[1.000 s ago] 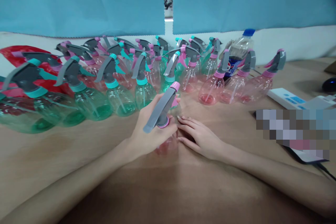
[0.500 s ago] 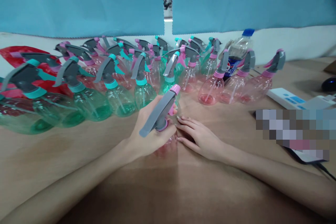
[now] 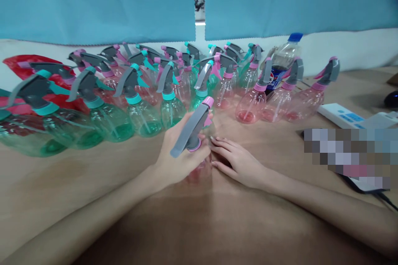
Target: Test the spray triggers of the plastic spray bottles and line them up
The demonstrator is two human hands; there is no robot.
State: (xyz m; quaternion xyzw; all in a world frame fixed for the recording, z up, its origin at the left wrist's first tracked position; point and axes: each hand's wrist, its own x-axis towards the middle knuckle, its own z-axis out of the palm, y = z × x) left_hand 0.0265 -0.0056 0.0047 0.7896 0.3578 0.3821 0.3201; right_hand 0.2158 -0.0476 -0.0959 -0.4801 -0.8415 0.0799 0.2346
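Observation:
My left hand (image 3: 177,159) is wrapped round the neck of a pink spray bottle (image 3: 200,174) standing at the middle of the table. Its grey trigger head (image 3: 191,128) with a pink nozzle points up and away from me; my hand hides part of the trigger and bottle. Beside the bottle, my right hand (image 3: 238,159) rests low with its fingers stretched toward the bottle's right side. I cannot tell whether those fingertips touch it. Just beyond my hands stands a green spray bottle (image 3: 199,98) with a turquoise collar.
Green spray bottles (image 3: 144,118) line the left, with several pink ones (image 3: 250,107) at right. Behind are a cola bottle (image 3: 284,58) and a red plastic bag (image 3: 31,60). A white power strip (image 3: 338,115) and a blurred-out device (image 3: 363,184) with a cable lie on the table (image 3: 242,223) at right.
My hands and the held spray bottle stay almost in place. The whole view has shifted very slightly.

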